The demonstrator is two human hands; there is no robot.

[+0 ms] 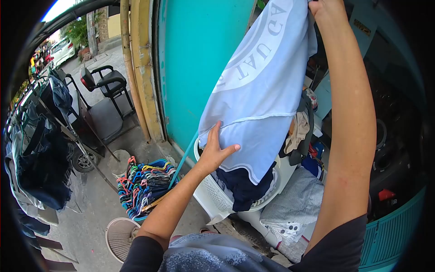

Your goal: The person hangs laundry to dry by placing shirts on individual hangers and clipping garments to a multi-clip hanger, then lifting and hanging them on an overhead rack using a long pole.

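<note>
A light blue garment (263,95) with a large white letter print hangs in front of me, its lower edge over a white laundry basket (217,192). My right hand (322,8) is closed on its top edge, raised high at the upper right, with the fingertips partly out of frame. Lower down, my left hand (215,152) rests against the left side of the cloth, thumb and forefinger spread. Dark navy clothes (238,186) lie in the basket beneath the garment.
Left of the basket, a bin full of coloured hangers (145,181) stands near a beige wastebasket (122,238). Clothes (43,158) hang on a rack at far left. A black armchair (108,84) stands behind. Striped cloth (294,199) and other clothes lie at right, beside a teal door (199,59).
</note>
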